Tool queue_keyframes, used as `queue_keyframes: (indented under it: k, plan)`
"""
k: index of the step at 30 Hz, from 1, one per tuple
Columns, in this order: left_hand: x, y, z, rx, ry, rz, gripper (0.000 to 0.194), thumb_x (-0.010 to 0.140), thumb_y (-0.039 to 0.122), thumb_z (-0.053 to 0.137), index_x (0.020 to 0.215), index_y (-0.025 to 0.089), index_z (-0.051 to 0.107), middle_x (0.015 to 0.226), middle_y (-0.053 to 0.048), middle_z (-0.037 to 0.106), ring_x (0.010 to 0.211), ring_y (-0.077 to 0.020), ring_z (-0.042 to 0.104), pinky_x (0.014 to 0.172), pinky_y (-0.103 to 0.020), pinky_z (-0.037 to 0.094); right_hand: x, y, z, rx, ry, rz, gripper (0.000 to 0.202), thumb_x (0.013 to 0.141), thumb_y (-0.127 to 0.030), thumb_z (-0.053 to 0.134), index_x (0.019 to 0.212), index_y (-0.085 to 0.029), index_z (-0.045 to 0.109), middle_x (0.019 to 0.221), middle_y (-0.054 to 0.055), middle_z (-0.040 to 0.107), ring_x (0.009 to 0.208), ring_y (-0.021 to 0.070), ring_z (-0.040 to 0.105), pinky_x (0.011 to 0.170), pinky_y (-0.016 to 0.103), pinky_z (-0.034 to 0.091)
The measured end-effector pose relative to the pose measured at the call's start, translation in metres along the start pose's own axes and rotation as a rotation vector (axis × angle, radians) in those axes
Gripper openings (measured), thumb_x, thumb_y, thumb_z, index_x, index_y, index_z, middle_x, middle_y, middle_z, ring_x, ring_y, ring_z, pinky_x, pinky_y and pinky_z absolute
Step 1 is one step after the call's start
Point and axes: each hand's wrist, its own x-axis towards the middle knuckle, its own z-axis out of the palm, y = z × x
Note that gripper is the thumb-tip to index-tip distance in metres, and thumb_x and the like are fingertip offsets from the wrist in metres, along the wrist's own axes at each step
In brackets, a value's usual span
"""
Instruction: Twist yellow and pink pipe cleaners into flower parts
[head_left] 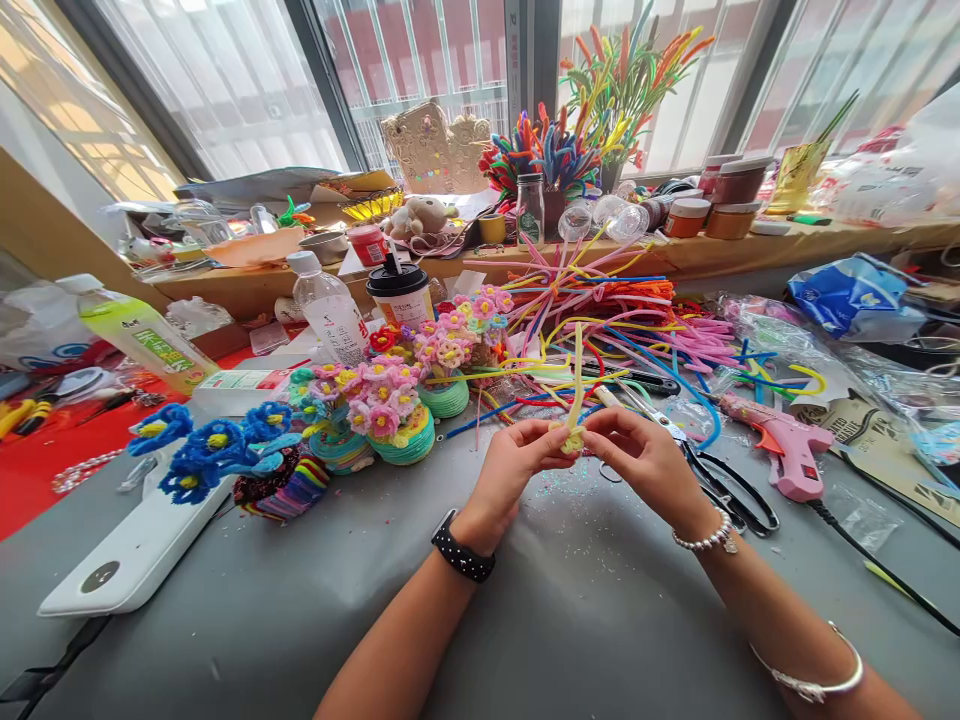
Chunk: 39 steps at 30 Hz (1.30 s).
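Observation:
A pale yellow pipe cleaner is held between my two hands above the grey table. Its lower end is bent into a small coiled piece at my fingertips, and its free end stands upright. My left hand pinches the coiled part from the left. From the right, my right hand closes its thumb and fingers on the same piece. Black-handled scissors lie just beyond my right hand. Left of my hands stand finished pipe cleaner flowers, pink ones and blue ones, in small wrapped pots.
A pink glue gun with its black cord lies at the right. Loose pipe cleaners are heaped behind my hands. Bottles, including a green drink bottle, a lidded cup and a white power bank are at the left.

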Motion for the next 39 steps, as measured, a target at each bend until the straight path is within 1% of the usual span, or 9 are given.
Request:
queue_keyframes:
  k: [5,10,17,22,25,28,31,34,39]
  plan:
    - [0.0,-0.003,0.001,0.087,0.013,0.045,0.023,0.062,0.031,0.066,0.07,0.01,0.061,0.064,-0.003,0.063,0.061,-0.0123,0.059,0.064,-0.026,0.049,0.0,0.0,0.001,0.078,-0.024,0.12,0.016,0.069,-0.034,0.057,0.071,-0.018,0.057,0.071,0.0,0.055,0.067,0.0131,0.05,0.062,0.026,0.041]
    - [0.0,-0.007,0.003,0.241,0.065,0.178,0.022,0.061,0.032,0.065,0.068,0.012,0.06,0.063,-0.003,0.064,0.062,-0.0142,0.06,0.062,-0.026,0.049,0.0,-0.001,0.004,0.381,-0.01,0.359,0.017,0.064,-0.033,0.062,0.066,-0.017,0.058,0.067,-0.002,0.054,0.063,0.0106,0.046,0.063,0.026,0.037]
    - [-0.001,-0.002,0.003,0.086,-0.015,0.057,0.021,0.061,0.029,0.067,0.068,0.011,0.06,0.063,-0.002,0.062,0.06,-0.0106,0.058,0.061,-0.023,0.048,0.0,0.004,0.001,0.71,-0.147,0.514,0.016,0.066,-0.032,0.063,0.07,-0.016,0.064,0.063,-0.002,0.049,0.058,0.006,0.04,0.059,0.02,0.036]
    - [-0.002,-0.002,0.0,-0.07,-0.088,-0.034,0.019,0.063,0.026,0.066,0.072,0.01,0.06,0.072,-0.003,0.063,0.065,-0.0103,0.059,0.067,-0.023,0.047,0.0,0.009,0.005,0.83,-0.162,0.573,0.015,0.067,-0.031,0.063,0.073,-0.017,0.063,0.068,-0.002,0.05,0.058,0.0048,0.04,0.057,0.018,0.036]
    - [0.0,-0.003,-0.002,-0.102,-0.095,-0.067,0.018,0.063,0.024,0.066,0.073,0.01,0.06,0.074,-0.004,0.064,0.064,-0.0095,0.059,0.066,-0.022,0.047,0.0,0.007,0.004,0.672,-0.117,0.454,0.019,0.072,-0.036,0.056,0.071,-0.017,0.06,0.068,-0.001,0.051,0.058,0.006,0.041,0.057,0.019,0.037]
    - [0.001,-0.003,-0.005,-0.146,-0.078,-0.1,0.019,0.063,0.024,0.066,0.076,0.011,0.062,0.074,-0.004,0.064,0.062,-0.0082,0.058,0.064,-0.021,0.047,-0.001,0.004,-0.001,0.283,0.032,0.186,0.026,0.078,-0.04,0.048,0.068,-0.017,0.056,0.065,0.0,0.052,0.056,0.008,0.042,0.055,0.021,0.038]
    - [0.002,-0.002,-0.006,-0.167,-0.097,-0.129,0.018,0.065,0.023,0.065,0.077,0.011,0.062,0.071,-0.003,0.063,0.06,-0.0072,0.058,0.062,-0.019,0.046,-0.001,0.002,-0.006,-0.187,0.128,-0.167,0.012,0.076,-0.03,0.052,0.079,-0.019,0.057,0.072,0.001,0.054,0.058,0.0102,0.046,0.053,0.023,0.04]
    - [0.002,-0.002,-0.006,-0.168,-0.113,-0.146,0.016,0.065,0.024,0.065,0.076,0.011,0.062,0.07,-0.002,0.063,0.06,-0.007,0.058,0.062,-0.019,0.046,-0.001,0.002,-0.008,-0.501,0.11,-0.522,0.018,0.077,-0.016,0.051,0.093,-0.022,0.056,0.082,0.004,0.055,0.072,0.0134,0.051,0.062,0.026,0.044]
    - [0.001,-0.003,-0.005,-0.155,-0.103,-0.147,0.016,0.064,0.024,0.065,0.074,0.012,0.062,0.066,-0.001,0.062,0.059,-0.0059,0.057,0.063,-0.018,0.045,-0.005,0.006,-0.005,-0.743,0.173,-0.761,0.025,0.077,-0.006,0.048,0.095,-0.021,0.056,0.079,0.005,0.057,0.073,0.0144,0.051,0.068,0.028,0.044]
